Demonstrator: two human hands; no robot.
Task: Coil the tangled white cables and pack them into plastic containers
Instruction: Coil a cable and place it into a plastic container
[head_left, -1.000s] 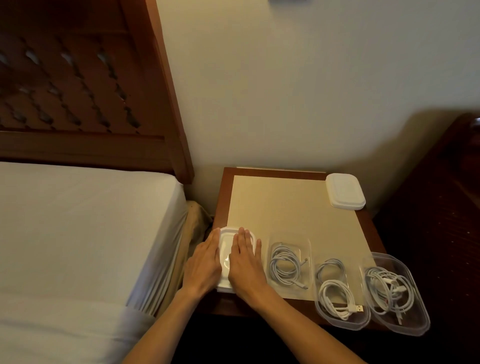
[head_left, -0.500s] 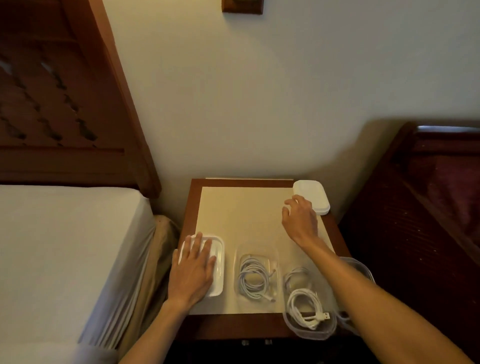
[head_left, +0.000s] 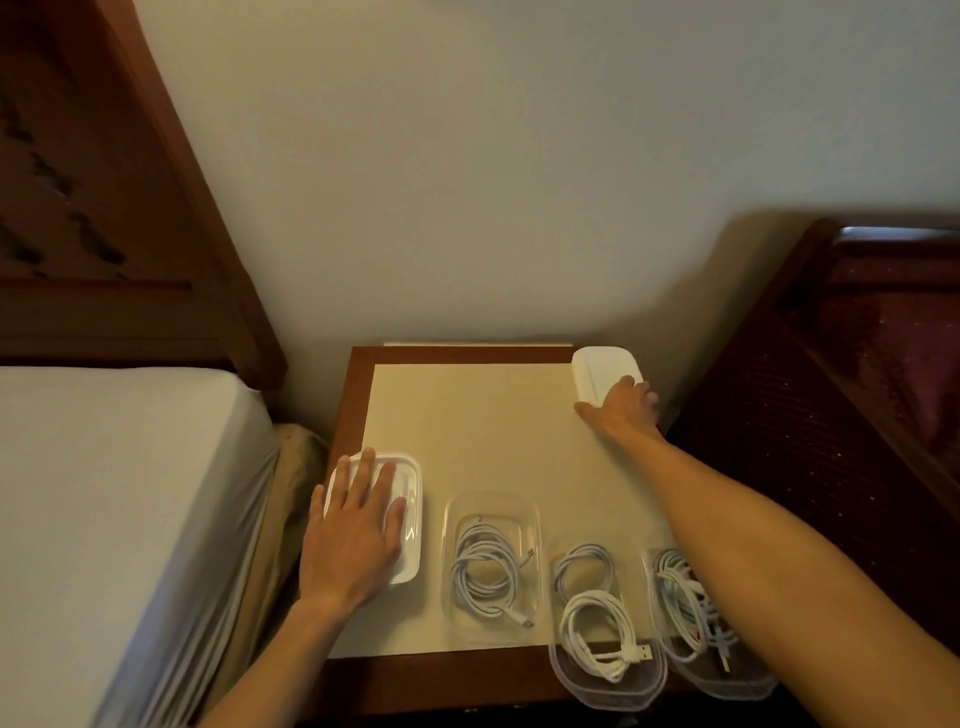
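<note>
At the far left lay the bed (head_left: 119, 519), and just beside it, at about 8 o'clock on the worktop (head_left: 467, 415), stood the lidded box (head_left: 410, 499). The left hand (head_left: 353, 530) rested flat on its lid with straight fingers (head_left: 366, 467), holding nothing; a second earlier both hands had pressed there together, so that box was probably sealed. Next, toward 6 o'clock, sat an open tub (head_left: 491, 558) with one coiled cable (head_left: 485, 569) inside. Right of it, at 5 o'clock and overhanging the front edge, a second tub (head_left: 608, 686) held two coils (head_left: 597, 639), and a third tub (head_left: 727, 680), partly hidden under the right forearm, held a looser bundle (head_left: 675, 587). The right hand (head_left: 621, 410) had left the first box and crossed to 1 o'clock, where the spare lids (head_left: 602, 371) lay by the wall; half a second earlier it was only arriving, and now its fingers curled over the near edge while the thumb lay along the left corner, a grip on the stack as far as could be seen. All cables appeared coiled and boxed, so what remained was likely lidding the three open tubs, beginning with a lid from that stack.
</note>
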